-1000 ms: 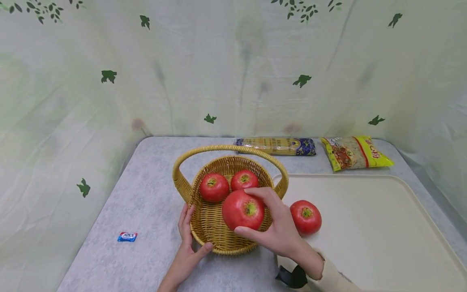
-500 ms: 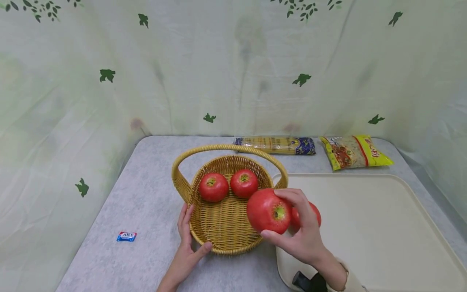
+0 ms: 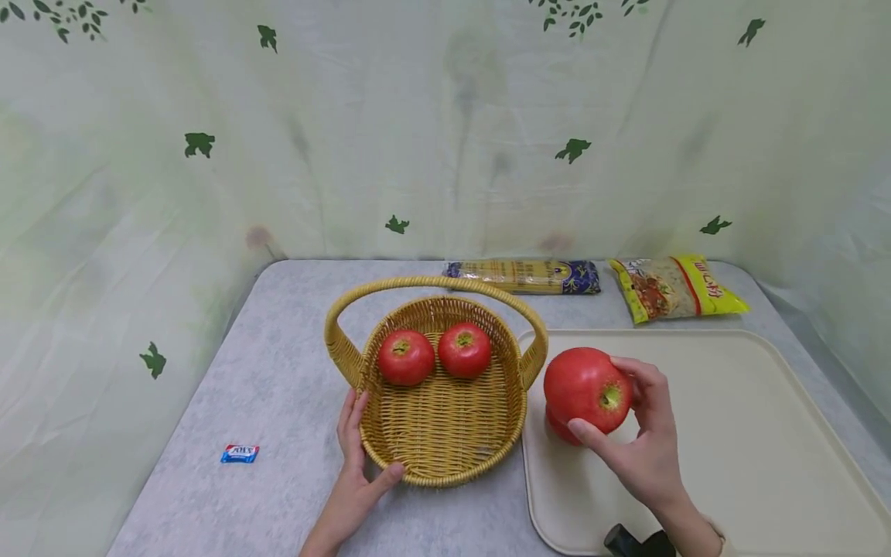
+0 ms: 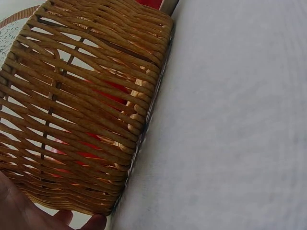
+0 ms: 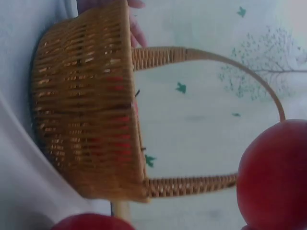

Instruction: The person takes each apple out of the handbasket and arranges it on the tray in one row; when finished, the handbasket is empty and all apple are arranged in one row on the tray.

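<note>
My right hand (image 3: 643,437) grips a large red apple (image 3: 581,387) between thumb and fingers, above the left part of the beige tray (image 3: 738,433). Below it, another red apple (image 3: 559,429) rests on the tray, mostly hidden. In the right wrist view the held apple (image 5: 276,177) fills the lower right corner. My left hand (image 3: 356,464) holds the round wicker basket (image 3: 445,476) at its left front, thumb on the rim and fingers along the side. Two red apples, one left (image 3: 406,358) and one right (image 3: 465,350), sit inside the basket toward the back. Its arched handle (image 3: 435,283) stands upright.
A long noodle packet (image 3: 522,277) lies at the table's back edge, behind the basket. Right of it is a yellow food bag (image 3: 678,290). One small blue-and-red wrapped sweet (image 3: 240,453) lies on the grey table (image 3: 278,363) at left. Leaf-print curtains surround the table.
My right hand has carried its apple from over the basket to the right, over the tray and the apple lying there. The left hand and the basket have stayed put.
</note>
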`<state>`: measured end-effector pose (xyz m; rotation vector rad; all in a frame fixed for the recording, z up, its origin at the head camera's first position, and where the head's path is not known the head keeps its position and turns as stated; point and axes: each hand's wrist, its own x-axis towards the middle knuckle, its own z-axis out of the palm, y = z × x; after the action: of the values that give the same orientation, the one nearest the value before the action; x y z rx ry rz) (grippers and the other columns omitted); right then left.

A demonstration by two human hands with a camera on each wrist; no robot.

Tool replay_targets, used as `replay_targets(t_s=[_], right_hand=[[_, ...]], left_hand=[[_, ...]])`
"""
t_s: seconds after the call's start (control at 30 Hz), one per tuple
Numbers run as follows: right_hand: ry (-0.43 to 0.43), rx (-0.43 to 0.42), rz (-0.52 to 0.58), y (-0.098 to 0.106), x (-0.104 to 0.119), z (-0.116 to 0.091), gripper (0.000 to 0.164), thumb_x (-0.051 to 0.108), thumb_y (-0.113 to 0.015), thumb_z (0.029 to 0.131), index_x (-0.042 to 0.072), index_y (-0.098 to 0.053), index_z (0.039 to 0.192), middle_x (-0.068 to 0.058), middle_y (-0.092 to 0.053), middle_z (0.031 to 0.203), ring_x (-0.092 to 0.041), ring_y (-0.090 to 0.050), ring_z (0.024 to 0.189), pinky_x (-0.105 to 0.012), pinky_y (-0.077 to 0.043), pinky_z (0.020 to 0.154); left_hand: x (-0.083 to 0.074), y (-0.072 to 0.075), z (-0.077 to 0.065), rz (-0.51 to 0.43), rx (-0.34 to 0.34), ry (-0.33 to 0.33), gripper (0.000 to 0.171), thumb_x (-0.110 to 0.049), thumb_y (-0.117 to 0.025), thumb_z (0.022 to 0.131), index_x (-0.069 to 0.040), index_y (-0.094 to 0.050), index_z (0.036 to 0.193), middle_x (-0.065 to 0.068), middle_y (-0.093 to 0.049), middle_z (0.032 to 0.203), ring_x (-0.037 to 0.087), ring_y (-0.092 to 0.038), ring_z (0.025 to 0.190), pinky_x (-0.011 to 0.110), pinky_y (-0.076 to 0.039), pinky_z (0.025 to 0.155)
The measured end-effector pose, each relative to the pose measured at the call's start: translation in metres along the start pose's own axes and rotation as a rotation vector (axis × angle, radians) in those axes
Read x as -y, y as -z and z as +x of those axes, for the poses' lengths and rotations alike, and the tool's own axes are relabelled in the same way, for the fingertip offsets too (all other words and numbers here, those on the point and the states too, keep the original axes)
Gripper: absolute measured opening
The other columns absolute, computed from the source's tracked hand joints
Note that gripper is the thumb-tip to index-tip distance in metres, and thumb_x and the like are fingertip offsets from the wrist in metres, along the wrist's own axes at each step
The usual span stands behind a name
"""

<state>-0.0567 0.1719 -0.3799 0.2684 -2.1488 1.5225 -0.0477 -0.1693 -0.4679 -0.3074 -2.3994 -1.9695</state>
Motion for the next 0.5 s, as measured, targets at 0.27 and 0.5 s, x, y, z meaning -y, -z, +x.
replay_targets(t_s=[0.27, 0.5], right_hand=[[-0.087, -0.073, -0.070, 0.015, -0.011, 0.003, 0.082, -0.015, -0.077, 0.064, -0.001, -0.038, 0.135, 0.002, -0.048, 0.127, -0.015, -0.049, 0.110, -0.016, -0.045, 0.079], [-0.122, -0.121, -0.098, 0.024, -0.032, 0.001, 0.081, -0.013, -0.078, 0.066, 0.004, -0.039, 0.135, -0.001, -0.048, 0.128, -0.015, -0.049, 0.109, -0.015, -0.044, 0.079]], left_hand=[[-0.001, 0.000, 0.000, -0.003, -0.001, -0.005, 0.099, 0.001, -0.068, 0.084, -0.024, -0.002, 0.153, -0.011, 0.019, 0.152, 0.022, 0.017, 0.138, 0.065, -0.001, 0.099], [-0.001, 0.000, 0.000, -0.002, 0.004, -0.006, 0.100, 0.000, -0.069, 0.083, -0.024, -0.002, 0.153, -0.010, 0.019, 0.152, 0.022, 0.016, 0.138, 0.066, -0.001, 0.099]])
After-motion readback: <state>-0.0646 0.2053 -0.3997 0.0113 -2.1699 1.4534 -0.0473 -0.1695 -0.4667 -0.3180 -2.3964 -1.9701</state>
